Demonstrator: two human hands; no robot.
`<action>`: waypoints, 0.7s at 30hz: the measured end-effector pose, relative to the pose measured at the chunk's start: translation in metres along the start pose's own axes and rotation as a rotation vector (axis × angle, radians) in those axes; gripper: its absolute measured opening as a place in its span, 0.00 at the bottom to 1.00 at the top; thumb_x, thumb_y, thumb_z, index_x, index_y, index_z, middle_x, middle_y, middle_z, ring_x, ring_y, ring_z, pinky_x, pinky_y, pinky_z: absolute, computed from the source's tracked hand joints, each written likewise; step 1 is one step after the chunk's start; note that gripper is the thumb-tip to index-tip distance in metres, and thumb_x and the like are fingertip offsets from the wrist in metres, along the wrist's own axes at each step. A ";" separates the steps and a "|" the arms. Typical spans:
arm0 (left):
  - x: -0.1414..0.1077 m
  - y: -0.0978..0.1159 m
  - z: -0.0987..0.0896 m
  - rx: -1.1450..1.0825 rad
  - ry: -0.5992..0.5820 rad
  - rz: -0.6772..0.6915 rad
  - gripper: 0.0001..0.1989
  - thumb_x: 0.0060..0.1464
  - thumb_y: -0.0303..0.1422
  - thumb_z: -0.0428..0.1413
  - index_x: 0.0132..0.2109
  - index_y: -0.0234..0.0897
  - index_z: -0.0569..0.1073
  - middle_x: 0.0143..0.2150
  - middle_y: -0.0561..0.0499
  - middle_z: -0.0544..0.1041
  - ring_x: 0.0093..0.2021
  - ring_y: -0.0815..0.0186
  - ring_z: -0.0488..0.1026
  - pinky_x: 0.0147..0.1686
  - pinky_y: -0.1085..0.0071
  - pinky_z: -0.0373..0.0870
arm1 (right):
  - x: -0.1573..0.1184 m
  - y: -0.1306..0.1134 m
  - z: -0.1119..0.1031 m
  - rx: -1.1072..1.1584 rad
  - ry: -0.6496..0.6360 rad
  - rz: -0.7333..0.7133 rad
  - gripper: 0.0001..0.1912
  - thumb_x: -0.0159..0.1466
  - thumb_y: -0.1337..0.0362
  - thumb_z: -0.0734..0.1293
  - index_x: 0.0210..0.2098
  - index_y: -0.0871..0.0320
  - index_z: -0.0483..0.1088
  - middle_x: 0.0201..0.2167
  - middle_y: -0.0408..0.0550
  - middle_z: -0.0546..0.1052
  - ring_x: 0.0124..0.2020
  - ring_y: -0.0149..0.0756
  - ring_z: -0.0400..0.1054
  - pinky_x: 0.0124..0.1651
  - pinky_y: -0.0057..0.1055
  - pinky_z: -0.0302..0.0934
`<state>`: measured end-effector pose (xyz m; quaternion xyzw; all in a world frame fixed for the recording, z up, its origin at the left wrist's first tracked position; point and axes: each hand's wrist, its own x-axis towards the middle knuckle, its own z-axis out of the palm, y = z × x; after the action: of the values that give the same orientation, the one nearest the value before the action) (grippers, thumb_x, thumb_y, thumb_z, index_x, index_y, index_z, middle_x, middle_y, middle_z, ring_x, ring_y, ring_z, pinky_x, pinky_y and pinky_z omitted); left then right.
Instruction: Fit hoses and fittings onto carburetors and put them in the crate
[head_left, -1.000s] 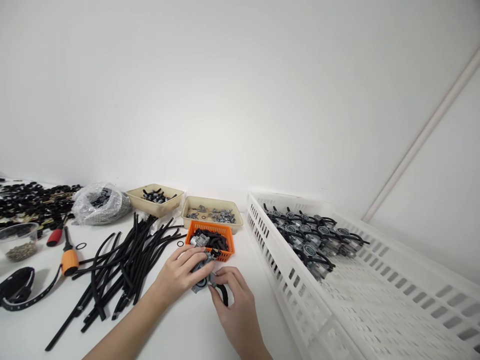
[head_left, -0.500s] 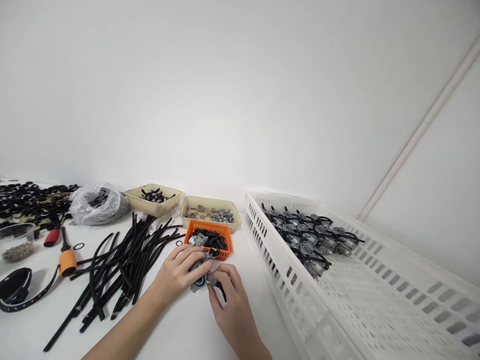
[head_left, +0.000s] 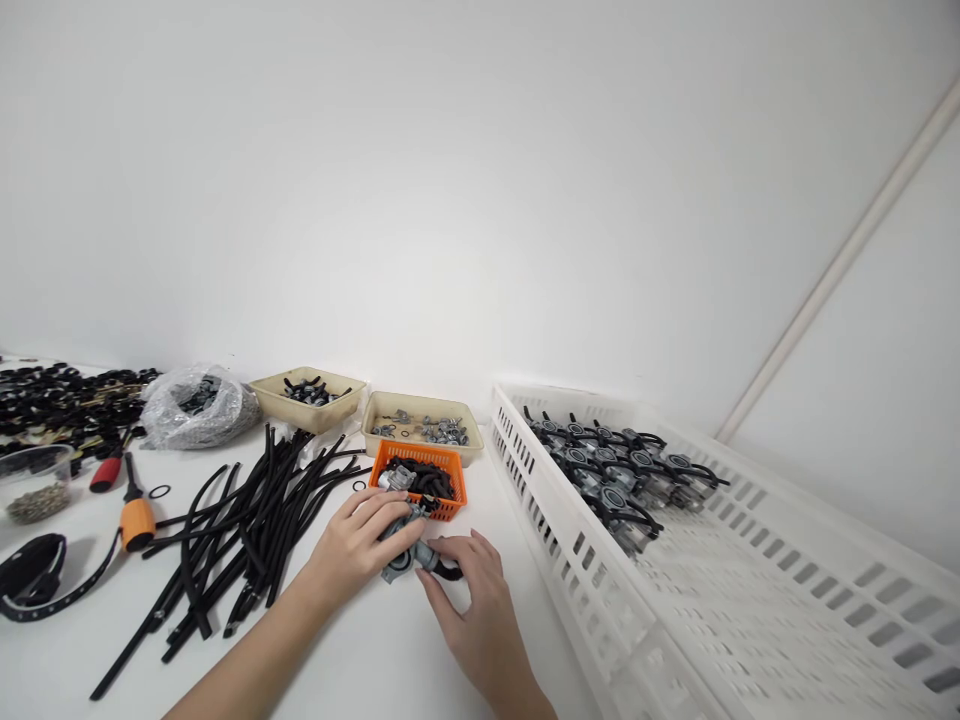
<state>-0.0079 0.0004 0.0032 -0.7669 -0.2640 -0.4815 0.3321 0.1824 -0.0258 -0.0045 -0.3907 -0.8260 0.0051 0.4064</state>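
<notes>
A grey metal casting point(head_left: 397, 565) with a round ringed face lies low over the white table, just in front of the orange basket. My left hand point(head_left: 365, 535) is closed over its upper left side, hiding much of it. From the right of the casting a short grey neck runs into a curved black hose point(head_left: 448, 572). The thumb and fingers of my right hand point(head_left: 472, 600) close around that hose where it meets the neck.
The orange basket point(head_left: 382, 462) holds short black hoses and a metal part. Beige trays point(head_left: 472, 440) stand behind. Long black tubes point(head_left: 255, 530) and an orange-handled screwdriver point(head_left: 137, 522) lie left. A tall white crate point(head_left: 570, 560) with several finished-looking castings borders the right.
My right hand has shifted slightly to the right and its fingers have moved on the hose, so the neck and the hose's curve show more. My left hand has stayed in place.
</notes>
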 end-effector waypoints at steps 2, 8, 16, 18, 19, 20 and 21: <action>-0.002 0.000 0.001 -0.002 -0.004 -0.012 0.14 0.65 0.24 0.45 0.43 0.37 0.75 0.37 0.49 0.79 0.44 0.65 0.74 0.48 0.66 0.66 | -0.001 0.001 0.001 -0.009 0.030 -0.003 0.08 0.62 0.69 0.65 0.40 0.52 0.64 0.34 0.44 0.77 0.37 0.39 0.73 0.56 0.50 0.58; -0.007 -0.002 0.003 -0.013 -0.020 -0.037 0.14 0.64 0.22 0.46 0.44 0.37 0.75 0.38 0.48 0.79 0.45 0.64 0.74 0.49 0.64 0.66 | -0.002 0.014 0.003 -0.112 0.123 0.018 0.08 0.64 0.68 0.62 0.43 0.54 0.67 0.36 0.47 0.79 0.37 0.41 0.74 0.52 0.46 0.63; -0.006 -0.001 0.002 -0.016 -0.011 -0.025 0.14 0.65 0.22 0.46 0.43 0.36 0.75 0.37 0.49 0.79 0.45 0.64 0.74 0.49 0.64 0.65 | 0.016 0.023 0.000 -0.315 -0.175 0.406 0.14 0.65 0.71 0.60 0.48 0.59 0.72 0.41 0.54 0.76 0.39 0.42 0.74 0.43 0.36 0.65; -0.006 -0.001 0.002 -0.017 -0.013 -0.022 0.14 0.64 0.22 0.45 0.43 0.36 0.75 0.38 0.48 0.79 0.45 0.63 0.74 0.49 0.64 0.65 | 0.023 0.025 -0.002 -0.329 -0.217 0.467 0.14 0.64 0.72 0.61 0.46 0.60 0.73 0.40 0.54 0.76 0.37 0.41 0.74 0.40 0.33 0.64; -0.007 -0.001 0.003 -0.019 -0.017 -0.022 0.14 0.64 0.21 0.45 0.44 0.37 0.75 0.38 0.48 0.79 0.45 0.63 0.74 0.49 0.64 0.65 | 0.027 0.026 -0.003 -0.332 -0.226 0.487 0.13 0.63 0.72 0.62 0.45 0.60 0.73 0.40 0.54 0.76 0.37 0.41 0.74 0.40 0.32 0.64; -0.007 -0.001 0.003 -0.020 -0.018 -0.023 0.15 0.64 0.21 0.45 0.44 0.37 0.75 0.38 0.48 0.79 0.45 0.63 0.74 0.48 0.64 0.65 | 0.030 0.028 -0.003 -0.335 -0.237 0.510 0.14 0.61 0.73 0.63 0.45 0.61 0.73 0.39 0.54 0.77 0.38 0.41 0.74 0.40 0.32 0.63; -0.007 -0.002 0.003 -0.022 -0.019 -0.025 0.15 0.64 0.20 0.45 0.44 0.37 0.75 0.38 0.48 0.79 0.45 0.63 0.74 0.48 0.64 0.65 | 0.033 0.030 -0.004 -0.337 -0.247 0.534 0.14 0.60 0.74 0.64 0.45 0.61 0.73 0.38 0.53 0.77 0.39 0.42 0.74 0.40 0.31 0.62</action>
<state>-0.0104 0.0027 -0.0040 -0.7718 -0.2715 -0.4811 0.3148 0.1925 0.0156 0.0103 -0.6513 -0.7267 0.0224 0.2173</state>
